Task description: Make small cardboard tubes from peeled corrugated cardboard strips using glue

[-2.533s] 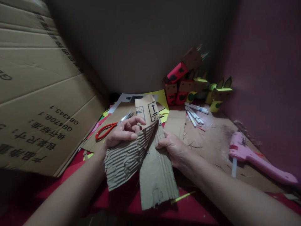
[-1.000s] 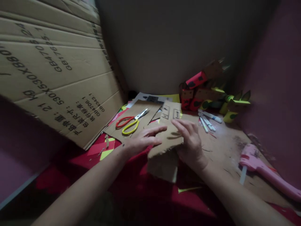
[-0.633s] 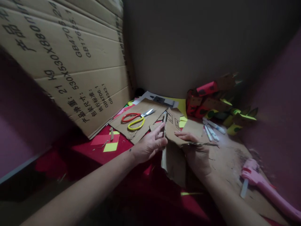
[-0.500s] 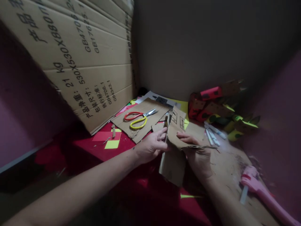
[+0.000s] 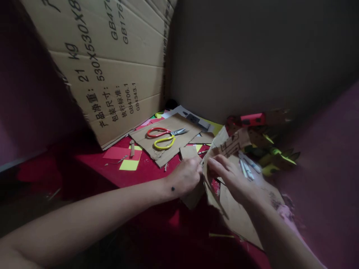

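Both of my hands grip a bent piece of cardboard (image 5: 211,190) over the front part of the red-covered table. My left hand (image 5: 186,175) is closed on its left edge, with the fingers curled out of sight. On the other side my right hand (image 5: 228,173) pinches the piece near its upper part, which carries printed box symbols. Beyond my left hand, scissors (image 5: 165,138) with one red and one yellow handle lie on a flat cardboard sheet (image 5: 146,140). A small cardboard scrap (image 5: 188,152) rests just past my left knuckles.
A large printed cardboard panel (image 5: 112,74) stands at the back left. Yellow paper (image 5: 129,164) and red paper (image 5: 114,153) lie on the red cloth (image 5: 101,175). Several markers (image 5: 248,168), red and green painted pieces (image 5: 252,119) and a partly hidden pink glue gun (image 5: 287,215) are on the right.
My hands have turned the cardboard piece, and its printed flap now leans to the right. My left hand has closed into a fist. The view has shifted, and my right arm now covers much of the glue gun.
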Motion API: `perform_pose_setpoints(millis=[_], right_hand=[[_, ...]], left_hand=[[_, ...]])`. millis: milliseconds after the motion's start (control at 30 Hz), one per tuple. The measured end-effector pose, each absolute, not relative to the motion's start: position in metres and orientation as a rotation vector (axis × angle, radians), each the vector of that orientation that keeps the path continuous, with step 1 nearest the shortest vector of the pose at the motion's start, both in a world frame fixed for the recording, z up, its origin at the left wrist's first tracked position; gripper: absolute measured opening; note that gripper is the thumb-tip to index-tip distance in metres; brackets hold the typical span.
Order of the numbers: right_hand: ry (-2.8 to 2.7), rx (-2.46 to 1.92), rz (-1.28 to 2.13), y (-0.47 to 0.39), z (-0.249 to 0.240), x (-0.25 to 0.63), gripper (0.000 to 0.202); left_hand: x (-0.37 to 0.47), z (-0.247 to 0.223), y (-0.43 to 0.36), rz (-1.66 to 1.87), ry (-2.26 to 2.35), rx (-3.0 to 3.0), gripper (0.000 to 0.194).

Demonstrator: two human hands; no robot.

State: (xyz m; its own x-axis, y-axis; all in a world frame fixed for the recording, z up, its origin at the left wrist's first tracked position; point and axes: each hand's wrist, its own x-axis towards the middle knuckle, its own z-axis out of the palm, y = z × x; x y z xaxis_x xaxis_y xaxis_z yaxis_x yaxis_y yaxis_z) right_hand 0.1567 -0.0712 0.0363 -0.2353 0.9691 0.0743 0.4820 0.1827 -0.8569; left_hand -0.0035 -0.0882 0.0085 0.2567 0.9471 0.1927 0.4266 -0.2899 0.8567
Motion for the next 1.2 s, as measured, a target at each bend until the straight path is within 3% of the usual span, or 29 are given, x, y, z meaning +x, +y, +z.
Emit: perform_pose_setpoints(millis=[167, 333, 500, 933, 1200], right_hand=[[-1.756, -1.442, 1.032, -0.072, 0.036, 0.138, 0.033], [-1.620, -1.464, 1.105, -0.080, 0.031, 0.139, 0.020], [-1.750, -1.564, 0.975, -0.086, 0.039, 0.136, 0.009], [-2.171, -1.759, 0.320, -0.092, 0.049, 0.128, 0.020], [-2.121, -1.700, 0.021, -0.103, 0.040, 0.125, 0.021]], left_hand=[[0.000, 0.009, -0.094, 0.969, 1.237, 1.938, 0.029], [-0.004, 0.004, -0.099, 0.949, 1.123, 1.938, 0.039], [-0.004, 0.008, -0.102, 0.932, 1.147, 1.970, 0.040], [0.002, 0.011, -0.108, 0.768, 1.343, 2.083, 0.033], [0.005, 0.014, -0.115, 0.685, 1.324, 2.244, 0.035]])
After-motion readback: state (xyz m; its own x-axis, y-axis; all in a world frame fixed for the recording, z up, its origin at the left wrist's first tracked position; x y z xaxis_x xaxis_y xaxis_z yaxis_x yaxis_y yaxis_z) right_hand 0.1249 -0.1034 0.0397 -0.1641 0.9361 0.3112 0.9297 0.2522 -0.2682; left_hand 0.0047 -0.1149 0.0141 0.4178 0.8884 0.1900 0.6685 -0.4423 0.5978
